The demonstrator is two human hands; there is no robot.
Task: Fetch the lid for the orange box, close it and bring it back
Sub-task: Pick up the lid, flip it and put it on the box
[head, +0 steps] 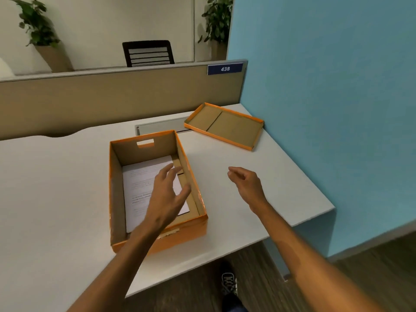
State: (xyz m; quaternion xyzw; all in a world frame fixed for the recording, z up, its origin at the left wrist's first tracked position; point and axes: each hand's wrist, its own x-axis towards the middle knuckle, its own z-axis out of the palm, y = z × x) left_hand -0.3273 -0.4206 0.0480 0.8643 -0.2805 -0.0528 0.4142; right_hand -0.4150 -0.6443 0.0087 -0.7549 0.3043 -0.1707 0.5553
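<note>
The orange box (117, 199) stands open on the white desk, with printed white sheets (139, 183) lying flat inside. Its lid (234, 127) lies upside down at the desk's far right corner, brown inside facing up, against the blue wall. My left hand (167, 194) hovers over the box's right half, fingers spread, holding nothing. My right hand (246, 182) floats above the bare desk to the right of the box, fingers loosely curled and apart, empty. It is well short of the lid.
The white desk (56, 199) ends at a tan partition (112, 97) behind and a blue wall (326, 109) on the right. A grey cable slot (157, 127) sits behind the box. A black chair (148, 54) and potted plants stand beyond the partition.
</note>
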